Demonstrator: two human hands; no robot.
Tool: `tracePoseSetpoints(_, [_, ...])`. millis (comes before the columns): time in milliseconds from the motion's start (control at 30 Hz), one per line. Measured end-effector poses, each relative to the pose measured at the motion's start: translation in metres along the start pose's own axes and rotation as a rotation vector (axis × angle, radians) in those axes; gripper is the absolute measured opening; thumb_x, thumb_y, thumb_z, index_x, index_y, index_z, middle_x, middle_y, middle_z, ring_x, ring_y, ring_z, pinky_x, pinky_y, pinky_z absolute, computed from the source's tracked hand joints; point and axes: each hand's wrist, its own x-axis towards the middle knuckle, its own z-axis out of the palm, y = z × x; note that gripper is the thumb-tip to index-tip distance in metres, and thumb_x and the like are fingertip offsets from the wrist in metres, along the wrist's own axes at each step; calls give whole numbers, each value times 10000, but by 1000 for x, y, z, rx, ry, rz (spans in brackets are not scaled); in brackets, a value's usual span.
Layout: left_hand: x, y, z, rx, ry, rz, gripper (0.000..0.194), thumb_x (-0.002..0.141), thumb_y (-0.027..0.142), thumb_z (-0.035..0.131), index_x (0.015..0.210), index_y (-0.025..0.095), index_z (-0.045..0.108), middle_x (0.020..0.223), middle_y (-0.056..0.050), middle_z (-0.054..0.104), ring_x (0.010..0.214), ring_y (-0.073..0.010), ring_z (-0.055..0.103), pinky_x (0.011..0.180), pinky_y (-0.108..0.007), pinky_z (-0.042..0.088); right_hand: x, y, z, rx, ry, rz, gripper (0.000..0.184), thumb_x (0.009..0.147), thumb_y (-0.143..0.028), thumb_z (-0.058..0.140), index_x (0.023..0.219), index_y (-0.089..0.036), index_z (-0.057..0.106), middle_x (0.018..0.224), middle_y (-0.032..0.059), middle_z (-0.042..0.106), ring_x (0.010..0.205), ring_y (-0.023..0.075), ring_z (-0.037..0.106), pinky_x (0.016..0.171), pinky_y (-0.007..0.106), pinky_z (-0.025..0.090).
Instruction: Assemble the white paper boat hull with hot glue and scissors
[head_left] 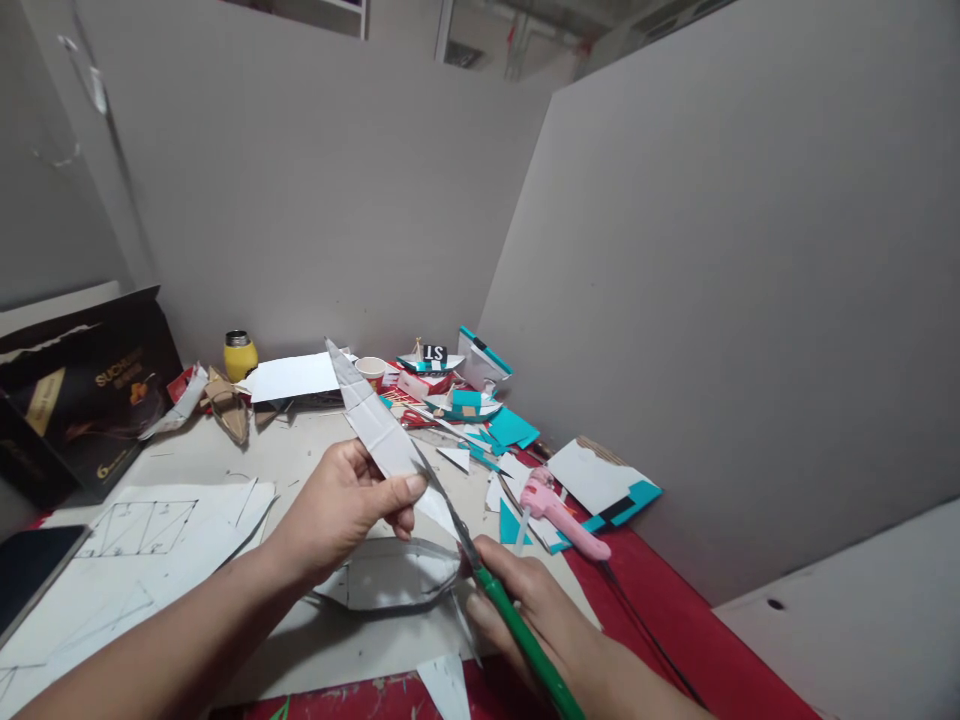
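Note:
Between the thumb and fingers of my left hand (349,510) is a long, pointed strip of white cardboard (367,410), raised above the table with its tip slanting up and left. My right hand (525,610) grips a pair of scissors (517,630) with green handles. Their blades lie along the strip's right edge, close to my left thumb. Beneath both hands, a boat-shaped white cardboard piece (397,578) rests on the table, partly hidden by my left hand. A pointed white scrap (446,685) lies at the front edge.
A pink glue gun (562,515) with a cord lies at right among teal and white scraps. Small model boats (431,362), a paper cup (370,370) and a yellow jar (240,358) stand at the back. A dark box (90,400) and drawn-on sheets (157,530) are at left.

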Motion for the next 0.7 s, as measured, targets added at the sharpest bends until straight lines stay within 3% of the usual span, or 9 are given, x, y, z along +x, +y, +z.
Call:
tracePoseSetpoints(300, [0, -1, 3, -61, 6, -19, 170, 746, 284, 717, 749, 138, 631, 569, 0, 606, 501, -92, 546, 531, -224, 473, -4, 13, 9, 77, 9, -25, 242, 925, -400, 443, 855, -186, 533, 694, -17, 490, 616, 120, 417, 591, 226, 408])
tracePoseSetpoints(433, [0, 4, 1, -70, -15, -51, 202, 738, 304, 728, 809, 132, 650, 696, -31, 649, 595, -123, 603, 583, -259, 515, -4, 14, 10, 117, 0, -50, 259, 929, -420, 427, 843, -187, 499, 684, -29, 434, 605, 113, 375, 572, 221, 379])
tracePoseSetpoints(600, [1, 12, -8, -36, 121, 59, 193, 749, 310, 726, 825, 139, 679, 781, -35, 667, 674, -114, 582, 580, -214, 492, -3, 14, 12, 125, -8, -78, 230, 928, -394, 435, 840, -188, 488, 662, -45, 386, 584, 106, 345, 561, 225, 340])
tracePoseSetpoints(700, [1, 15, -9, -29, 132, 85, 188, 740, 302, 737, 812, 137, 681, 762, -26, 663, 657, -106, 563, 568, -206, 474, -4, 11, 14, 112, 3, -76, 221, 927, -386, 441, 827, -192, 477, 646, -56, 348, 577, 103, 319, 553, 220, 329])
